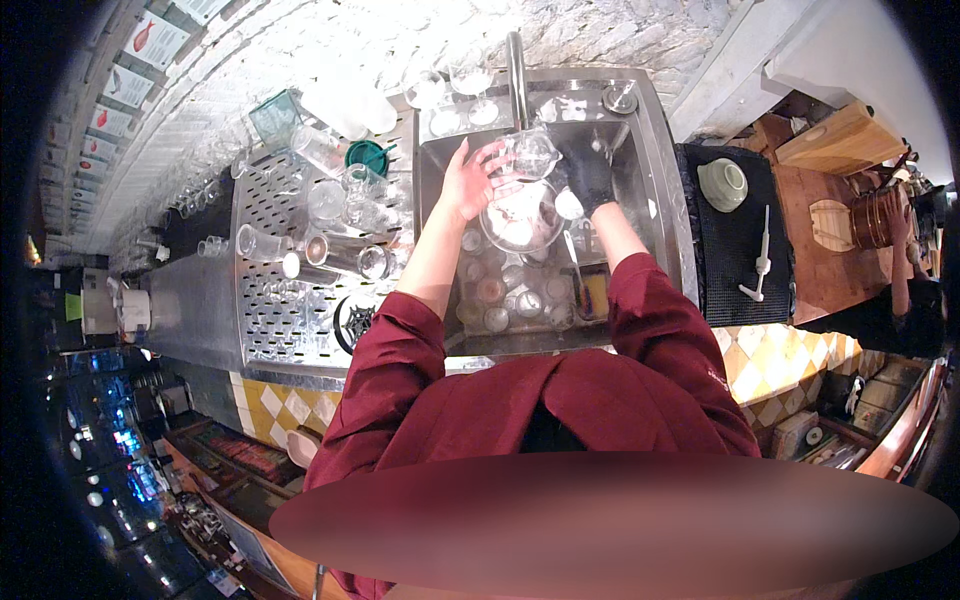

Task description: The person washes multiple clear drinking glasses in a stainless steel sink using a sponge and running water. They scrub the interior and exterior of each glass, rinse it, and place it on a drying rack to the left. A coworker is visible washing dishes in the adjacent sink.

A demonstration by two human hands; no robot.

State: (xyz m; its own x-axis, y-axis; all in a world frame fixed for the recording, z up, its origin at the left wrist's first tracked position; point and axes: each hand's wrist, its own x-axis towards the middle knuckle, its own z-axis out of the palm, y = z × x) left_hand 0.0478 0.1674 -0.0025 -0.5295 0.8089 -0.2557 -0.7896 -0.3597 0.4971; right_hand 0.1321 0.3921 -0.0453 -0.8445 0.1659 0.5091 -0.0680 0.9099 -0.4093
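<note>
Over a steel sink (660, 225), my left hand (472, 184) is palm up with its fingers spread. The fingertips overlap the left edge of a clear glass vessel (534, 154) below the tap (516, 82); I see no closed grip on it. A dark covering, perhaps a black glove or cloth (589, 169), hides most of my right hand (596, 196). Whether its fingers hold anything is hidden. A small white object (568, 204) lies beside it. Beneath both hands sits a round glass bowl (517, 217). Several glasses (529, 302) stand in the sink near a white-handled utensil (574, 251).
The perforated drainboard (289, 319) at left bears glassware and a green strainer-like cup (367, 159). Stemmed glasses (480, 112) stand behind the sink. At right, a black mat (712, 292) holds a pale bowl (721, 184) and a pump dispenser (761, 259). Another person's arm (900, 262) reaches a wooden bucket (874, 217).
</note>
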